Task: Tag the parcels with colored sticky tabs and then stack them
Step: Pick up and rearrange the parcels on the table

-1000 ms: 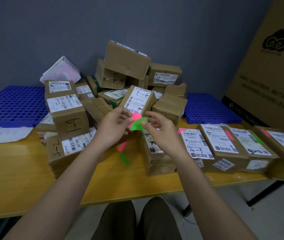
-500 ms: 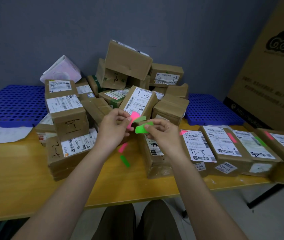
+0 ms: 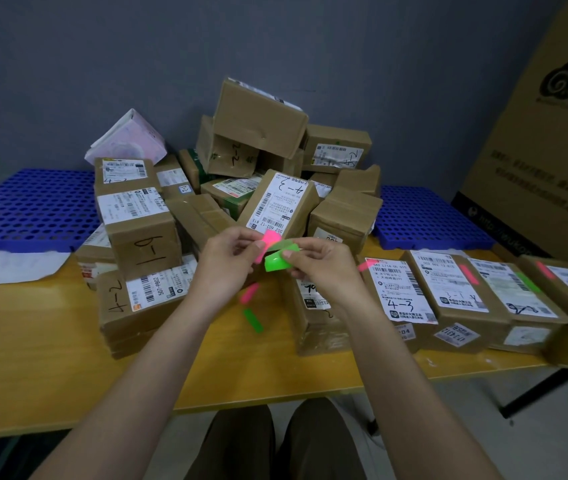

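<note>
Pinching pink tabs (image 3: 264, 244) in left hand (image 3: 229, 268), right hand (image 3: 320, 268) peeling one green tab (image 3: 276, 262)

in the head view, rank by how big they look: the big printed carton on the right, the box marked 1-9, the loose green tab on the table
1. big printed carton
2. box marked 1-9
3. loose green tab

No close calls.
</note>
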